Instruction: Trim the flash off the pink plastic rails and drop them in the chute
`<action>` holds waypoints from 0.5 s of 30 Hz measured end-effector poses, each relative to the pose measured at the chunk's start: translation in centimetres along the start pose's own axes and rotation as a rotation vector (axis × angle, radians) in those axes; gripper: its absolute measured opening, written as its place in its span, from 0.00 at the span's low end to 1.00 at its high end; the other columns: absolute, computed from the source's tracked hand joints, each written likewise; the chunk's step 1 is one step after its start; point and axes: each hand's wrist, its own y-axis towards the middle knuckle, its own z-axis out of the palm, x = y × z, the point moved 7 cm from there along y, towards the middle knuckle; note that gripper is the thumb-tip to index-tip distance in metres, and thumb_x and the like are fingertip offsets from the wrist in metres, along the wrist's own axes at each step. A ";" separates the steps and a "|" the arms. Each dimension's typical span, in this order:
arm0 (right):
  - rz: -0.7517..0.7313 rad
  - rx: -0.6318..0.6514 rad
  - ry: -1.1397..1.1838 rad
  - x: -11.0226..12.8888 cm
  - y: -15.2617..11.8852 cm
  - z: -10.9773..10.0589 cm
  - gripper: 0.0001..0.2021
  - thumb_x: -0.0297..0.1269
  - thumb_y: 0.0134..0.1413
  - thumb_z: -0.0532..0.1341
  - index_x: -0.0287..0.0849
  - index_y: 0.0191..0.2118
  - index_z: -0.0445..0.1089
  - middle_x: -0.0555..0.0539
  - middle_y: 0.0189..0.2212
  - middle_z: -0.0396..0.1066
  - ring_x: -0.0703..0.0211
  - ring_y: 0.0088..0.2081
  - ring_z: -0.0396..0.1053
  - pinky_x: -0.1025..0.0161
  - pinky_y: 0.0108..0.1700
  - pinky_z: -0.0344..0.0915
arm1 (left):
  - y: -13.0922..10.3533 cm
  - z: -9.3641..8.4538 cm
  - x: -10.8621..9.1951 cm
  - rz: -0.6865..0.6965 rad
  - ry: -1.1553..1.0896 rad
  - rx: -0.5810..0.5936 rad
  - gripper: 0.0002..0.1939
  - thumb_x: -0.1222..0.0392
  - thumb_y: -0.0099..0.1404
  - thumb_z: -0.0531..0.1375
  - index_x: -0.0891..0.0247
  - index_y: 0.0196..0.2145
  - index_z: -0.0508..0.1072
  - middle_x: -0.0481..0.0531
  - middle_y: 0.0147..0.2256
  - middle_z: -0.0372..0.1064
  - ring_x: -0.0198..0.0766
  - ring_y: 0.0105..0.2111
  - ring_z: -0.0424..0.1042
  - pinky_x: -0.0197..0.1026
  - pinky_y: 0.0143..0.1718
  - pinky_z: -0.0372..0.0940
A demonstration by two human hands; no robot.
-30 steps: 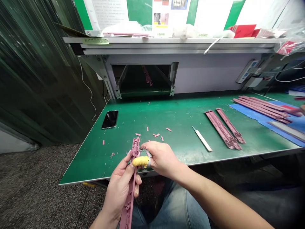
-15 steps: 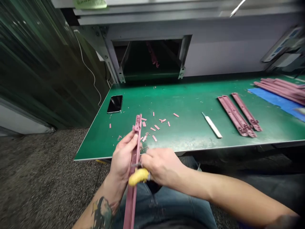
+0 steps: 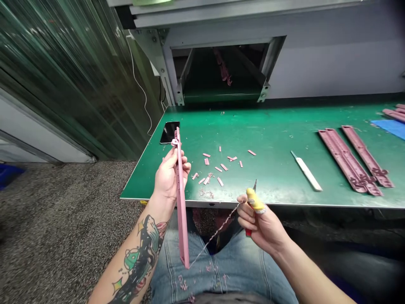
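The left hand (image 3: 169,175) is closed around the upper part of a long pink plastic strip (image 3: 181,198), holding it nearly upright over the lap, its top end level with the bench edge and its bottom end down by the jeans. The right hand (image 3: 261,221), off to the right and a little lower, is curled shut around a small knife (image 3: 254,188); the blade tip pokes up past a yellow thumb guard (image 3: 254,200) and a red handle end shows below the fingers. A thin curled shaving (image 3: 215,234) runs from the right hand down to the strip's bottom end, seemingly not yet cut free.

To trim cleanly, it seems best to keep the strip steady in the left hand, the blade at a shallow angle and the guarded thumb behind the edge.

Beyond the hands lies a green bench (image 3: 272,143) with pink offcuts (image 3: 218,166), a phone (image 3: 169,132) past the left hand, a white tool (image 3: 306,171) and more strips (image 3: 354,162) far right.
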 end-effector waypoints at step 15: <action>-0.521 0.242 -1.010 6.9 -1.5 7.0 0.11 0.37 0.65 0.48 0.43 0.41 0.68 0.50 0.32 0.68 0.63 0.32 0.63 0.65 0.36 0.60 | -8.0 1.1 5.2 -0.211 0.117 0.108 0.11 0.60 0.62 0.61 0.58 0.44 0.71 0.44 0.28 0.64 0.22 0.13 0.57 0.25 0.08 0.56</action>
